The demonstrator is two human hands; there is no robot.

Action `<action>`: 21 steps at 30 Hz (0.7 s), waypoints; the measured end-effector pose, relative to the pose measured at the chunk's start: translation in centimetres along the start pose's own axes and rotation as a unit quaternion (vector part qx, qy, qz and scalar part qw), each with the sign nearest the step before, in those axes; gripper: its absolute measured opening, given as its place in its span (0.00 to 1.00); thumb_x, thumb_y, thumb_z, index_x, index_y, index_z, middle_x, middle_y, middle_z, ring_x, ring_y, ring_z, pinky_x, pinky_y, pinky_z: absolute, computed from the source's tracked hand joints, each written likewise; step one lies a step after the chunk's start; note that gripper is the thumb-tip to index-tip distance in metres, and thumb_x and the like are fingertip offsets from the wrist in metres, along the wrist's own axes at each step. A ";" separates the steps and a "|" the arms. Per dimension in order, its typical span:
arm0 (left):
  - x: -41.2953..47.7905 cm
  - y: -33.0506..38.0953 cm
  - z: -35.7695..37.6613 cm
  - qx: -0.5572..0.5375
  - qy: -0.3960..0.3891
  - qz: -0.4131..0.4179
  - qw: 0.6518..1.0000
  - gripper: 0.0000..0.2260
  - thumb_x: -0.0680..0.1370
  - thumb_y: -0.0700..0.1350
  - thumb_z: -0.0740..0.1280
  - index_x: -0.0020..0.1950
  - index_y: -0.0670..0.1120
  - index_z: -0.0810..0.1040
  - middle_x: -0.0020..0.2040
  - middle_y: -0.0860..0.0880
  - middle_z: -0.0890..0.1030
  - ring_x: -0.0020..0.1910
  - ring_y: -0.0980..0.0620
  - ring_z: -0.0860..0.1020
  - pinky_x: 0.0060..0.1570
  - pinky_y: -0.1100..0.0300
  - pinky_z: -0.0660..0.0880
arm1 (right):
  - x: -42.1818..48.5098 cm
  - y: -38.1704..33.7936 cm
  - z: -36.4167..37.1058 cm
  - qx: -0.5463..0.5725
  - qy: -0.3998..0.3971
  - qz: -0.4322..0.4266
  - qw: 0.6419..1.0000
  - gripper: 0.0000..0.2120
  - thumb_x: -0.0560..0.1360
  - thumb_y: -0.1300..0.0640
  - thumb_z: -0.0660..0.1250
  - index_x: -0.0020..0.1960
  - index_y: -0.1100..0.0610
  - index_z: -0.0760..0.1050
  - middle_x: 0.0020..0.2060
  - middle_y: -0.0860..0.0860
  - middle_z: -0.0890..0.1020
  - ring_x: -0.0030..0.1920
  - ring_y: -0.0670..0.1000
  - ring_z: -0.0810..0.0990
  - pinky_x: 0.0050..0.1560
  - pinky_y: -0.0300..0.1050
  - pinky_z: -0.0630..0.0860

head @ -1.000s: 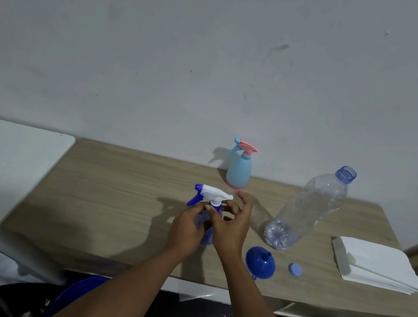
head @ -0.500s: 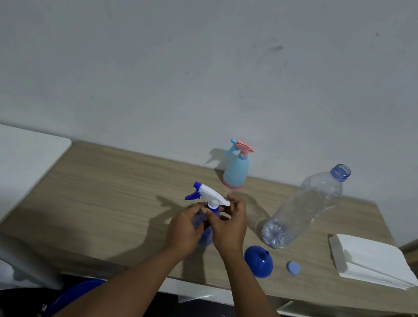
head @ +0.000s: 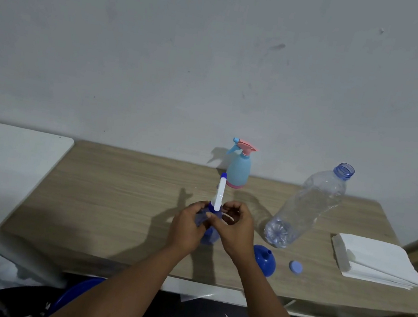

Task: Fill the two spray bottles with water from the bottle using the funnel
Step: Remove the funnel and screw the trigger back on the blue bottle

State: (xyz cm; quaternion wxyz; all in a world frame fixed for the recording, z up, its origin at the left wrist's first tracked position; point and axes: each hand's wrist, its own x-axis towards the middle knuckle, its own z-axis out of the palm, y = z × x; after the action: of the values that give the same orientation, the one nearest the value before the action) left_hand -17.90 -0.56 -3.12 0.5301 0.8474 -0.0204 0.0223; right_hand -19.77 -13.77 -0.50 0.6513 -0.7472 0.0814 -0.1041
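A dark blue spray bottle stands near the table's front middle. My left hand grips its body. My right hand is closed on its neck collar under the white trigger head, whose nozzle points away from me. A light blue spray bottle with a pink trigger stands by the wall. The clear water bottle stands uncapped to the right and looks nearly empty. A blue funnel lies mouth down by my right wrist, with the blue cap next to it.
A stack of white paper napkins lies at the table's right end. A white surface adjoins the wooden table on the left. Dark bins and a blue basin sit below the front edge.
The white trigger head has turned from pointing left to pointing away from me while my right hand twists at the neck. My left hand keeps its hold on the bottle body.
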 end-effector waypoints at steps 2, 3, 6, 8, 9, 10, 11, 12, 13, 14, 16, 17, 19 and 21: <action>0.1 0.1 0.0 0.002 0.005 0.003 1.000 0.15 0.74 0.41 0.70 0.60 0.52 0.81 0.51 0.54 0.84 0.50 0.53 0.82 0.50 0.55 0.79 | 0.1 -0.3 0.0 -0.022 -0.015 -0.023 0.999 0.20 0.69 0.60 0.79 0.58 0.50 0.79 0.52 0.49 0.82 0.53 0.48 0.83 0.55 0.45 0.81; 0.1 0.2 0.0 0.002 0.006 0.002 1.000 0.15 0.75 0.40 0.70 0.59 0.52 0.81 0.51 0.54 0.84 0.50 0.53 0.82 0.49 0.56 0.78 | 0.2 -0.4 0.2 -0.040 -0.020 -0.034 0.998 0.19 0.70 0.59 0.78 0.58 0.46 0.80 0.52 0.48 0.81 0.53 0.47 0.82 0.55 0.45 0.81; 0.1 0.1 0.0 0.003 0.012 -0.005 1.000 0.14 0.74 0.40 0.71 0.59 0.50 0.82 0.49 0.53 0.85 0.49 0.53 0.82 0.48 0.56 0.78 | 0.3 -0.4 0.5 -0.053 -0.003 -0.031 0.998 0.15 0.71 0.60 0.77 0.52 0.44 0.80 0.49 0.49 0.82 0.51 0.47 0.82 0.55 0.52 0.81; 0.1 -0.1 0.1 0.009 0.020 -0.017 1.000 0.13 0.73 0.40 0.71 0.57 0.48 0.82 0.49 0.51 0.85 0.48 0.50 0.82 0.48 0.55 0.78 | 0.1 -0.2 0.4 -0.015 0.014 0.000 1.000 0.14 0.68 0.62 0.79 0.50 0.52 0.79 0.47 0.51 0.84 0.49 0.49 0.84 0.55 0.55 0.81; 0.2 -0.2 0.2 0.008 0.024 -0.022 0.999 0.12 0.73 0.40 0.71 0.56 0.48 0.82 0.49 0.50 0.85 0.48 0.49 0.83 0.48 0.54 0.78 | 0.0 -0.3 0.3 0.001 0.019 0.013 1.000 0.15 0.67 0.63 0.80 0.49 0.56 0.78 0.47 0.52 0.84 0.49 0.50 0.84 0.55 0.56 0.81; 0.2 -0.3 0.2 0.008 0.026 -0.023 0.999 0.12 0.73 0.39 0.72 0.56 0.48 0.82 0.48 0.50 0.85 0.48 0.49 0.83 0.48 0.54 0.78 | -0.1 -0.3 0.2 0.010 0.019 0.019 1.000 0.16 0.66 0.63 0.80 0.50 0.57 0.78 0.47 0.53 0.84 0.49 0.50 0.84 0.56 0.54 0.81; 0.2 -0.3 0.2 0.008 0.026 -0.024 0.999 0.12 0.73 0.39 0.72 0.56 0.48 0.82 0.48 0.51 0.85 0.48 0.49 0.83 0.47 0.55 0.78 | -0.2 -0.5 0.2 0.009 0.015 0.013 1.000 0.17 0.66 0.63 0.80 0.51 0.55 0.78 0.47 0.51 0.85 0.49 0.49 0.84 0.55 0.52 0.82; 0.2 -0.2 0.2 0.010 0.022 -0.023 0.999 0.12 0.73 0.40 0.72 0.56 0.49 0.82 0.48 0.52 0.84 0.47 0.51 0.82 0.46 0.57 0.77 | -0.2 -0.8 0.2 0.001 0.007 -0.003 1.000 0.18 0.67 0.62 0.79 0.52 0.50 0.79 0.49 0.49 0.84 0.50 0.48 0.84 0.55 0.49 0.82; 0.2 -0.1 0.2 0.011 0.018 -0.023 1.000 0.12 0.74 0.40 0.72 0.57 0.49 0.82 0.46 0.54 0.84 0.46 0.52 0.82 0.45 0.59 0.76 | -0.3 -0.9 0.3 -0.013 -0.004 -0.019 1.000 0.19 0.68 0.62 0.79 0.53 0.45 0.79 0.50 0.48 0.84 0.52 0.47 0.83 0.55 0.46 0.81; 0.1 0.0 0.1 0.009 0.015 -0.022 1.000 0.13 0.74 0.40 0.72 0.57 0.49 0.82 0.45 0.55 0.83 0.46 0.53 0.81 0.44 0.59 0.76 | -0.3 -1.0 0.4 -0.023 -0.008 -0.028 0.999 0.20 0.69 0.61 0.78 0.52 0.41 0.79 0.51 0.47 0.83 0.53 0.47 0.83 0.55 0.45 0.81; 0.3 -0.1 0.2 -0.001 0.015 -0.023 1.000 0.13 0.72 0.39 0.73 0.56 0.49 0.82 0.45 0.54 0.83 0.46 0.52 0.82 0.45 0.57 0.77 | -0.3 -0.9 0.4 -0.017 0.005 -0.024 1.000 0.17 0.69 0.62 0.77 0.50 0.43 0.80 0.50 0.48 0.83 0.52 0.47 0.83 0.55 0.49 0.81; 0.3 -0.2 0.2 -0.002 0.017 -0.024 1.000 0.13 0.72 0.39 0.74 0.56 0.49 0.82 0.46 0.53 0.83 0.46 0.51 0.82 0.46 0.55 0.78 | -0.5 -0.9 0.3 -0.005 0.013 -0.017 1.000 0.14 0.69 0.63 0.77 0.49 0.47 0.80 0.48 0.49 0.83 0.50 0.47 0.84 0.55 0.50 0.82; 0.4 -0.3 0.2 0.001 0.018 -0.025 1.000 0.13 0.72 0.39 0.74 0.56 0.48 0.82 0.47 0.52 0.84 0.47 0.51 0.82 0.47 0.55 0.79 | -0.7 -0.6 0.1 0.016 0.024 0.001 1.000 0.12 0.69 0.65 0.77 0.49 0.56 0.79 0.46 0.51 0.84 0.49 0.47 0.84 0.55 0.50 0.82; 0.4 -0.5 0.3 0.004 0.022 -0.020 1.000 0.13 0.72 0.40 0.74 0.56 0.49 0.82 0.47 0.52 0.84 0.47 0.51 0.82 0.46 0.55 0.79 | -0.9 -0.7 0.2 0.009 0.021 -0.004 1.000 0.14 0.69 0.64 0.77 0.53 0.55 0.79 0.48 0.49 0.84 0.51 0.46 0.83 0.55 0.44 0.81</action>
State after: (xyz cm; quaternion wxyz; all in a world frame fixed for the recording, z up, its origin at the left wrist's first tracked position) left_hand -17.42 -0.60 -3.64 0.5274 0.8490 0.0088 0.0302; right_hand -20.58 -13.24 0.11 0.6560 -0.7391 0.0911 -0.1232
